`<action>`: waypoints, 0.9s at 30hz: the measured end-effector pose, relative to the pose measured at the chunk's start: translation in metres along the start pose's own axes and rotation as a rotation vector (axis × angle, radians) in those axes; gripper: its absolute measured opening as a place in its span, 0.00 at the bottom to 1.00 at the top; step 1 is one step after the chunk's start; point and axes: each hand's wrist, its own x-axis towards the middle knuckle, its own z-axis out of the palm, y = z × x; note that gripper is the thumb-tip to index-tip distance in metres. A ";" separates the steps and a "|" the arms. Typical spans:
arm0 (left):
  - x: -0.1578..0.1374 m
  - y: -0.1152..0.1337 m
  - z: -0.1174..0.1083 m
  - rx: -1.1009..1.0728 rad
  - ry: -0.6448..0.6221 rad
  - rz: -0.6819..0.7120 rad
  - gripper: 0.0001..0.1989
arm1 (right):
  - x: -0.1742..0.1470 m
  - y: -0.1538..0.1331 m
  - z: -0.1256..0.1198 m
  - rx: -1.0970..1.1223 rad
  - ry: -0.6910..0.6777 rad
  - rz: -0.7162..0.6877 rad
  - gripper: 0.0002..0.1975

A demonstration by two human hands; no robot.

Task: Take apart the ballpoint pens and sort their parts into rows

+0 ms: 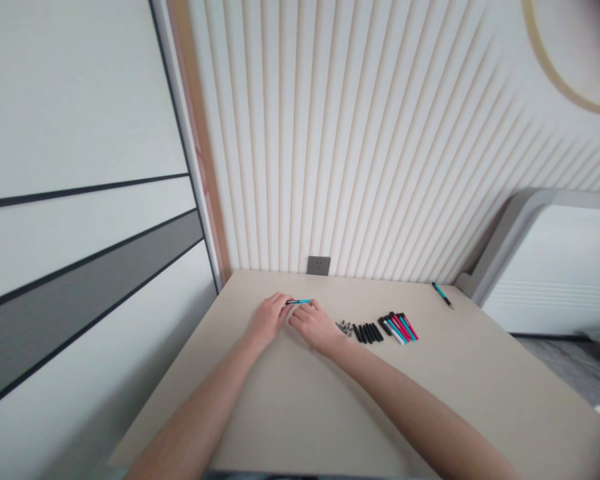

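A pen [299, 301] with a black end and a light blue barrel lies crosswise between my two hands, just above the table. My left hand [271, 316] is closed on its black end with the fingertips. The fingers of my right hand [316, 327] are curled and pinch the blue end; its tip is hidden behind them. Right beside that hand lies a small pile of grey metallic pieces [346, 328], partly covered by it. A row of several short black pieces [368, 333] follows, then several coloured pen barrels [403, 327] in white, blue and red with black ends.
The beige table [280, 413] reaches back to a ribbed white wall [320, 133] with a dark socket [319, 265]. Another blue and black pen [442, 295] lies near the far right corner. A white cabinet [80, 267] rises along the left, and a grey-white headboard [550, 253] stands at right.
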 end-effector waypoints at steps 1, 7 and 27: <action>0.000 0.001 0.000 0.002 -0.003 0.003 0.07 | -0.005 0.001 -0.004 0.003 0.010 -0.009 0.08; -0.001 0.010 0.002 0.009 -0.048 0.031 0.07 | -0.056 0.005 -0.019 0.138 0.091 -0.019 0.13; -0.002 0.027 0.004 -0.046 -0.169 0.328 0.09 | -0.106 0.015 0.011 1.033 0.457 0.718 0.15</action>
